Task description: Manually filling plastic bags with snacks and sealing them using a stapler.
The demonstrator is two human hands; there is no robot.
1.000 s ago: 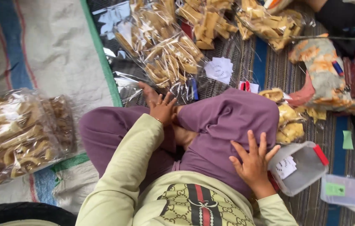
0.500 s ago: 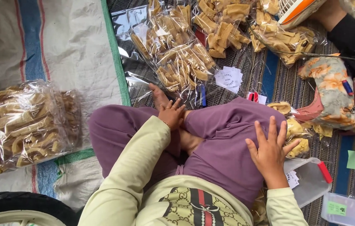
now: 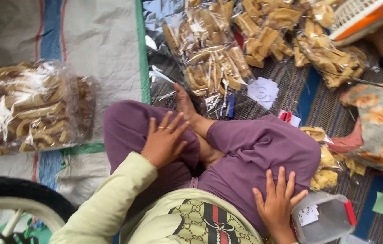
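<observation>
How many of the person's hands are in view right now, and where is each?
2. The left hand lies spread on the left knee of the purple trousers; the right hand rests on the right thigh, beside a clear plastic box.

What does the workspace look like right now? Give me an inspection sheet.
Surface: striped woven mat beside a white woven sack sheet.
Job's things: clear bags of fried snack sticks; big bag on the sheet.
Clutter: paper labels, lidded plastic tub, floral cloth.
Grippers: left hand and right hand rest flat on purple trousers, holding nothing.
Cables: nothing seen.
Surroundings: tyre, orange-white basket.
</observation>
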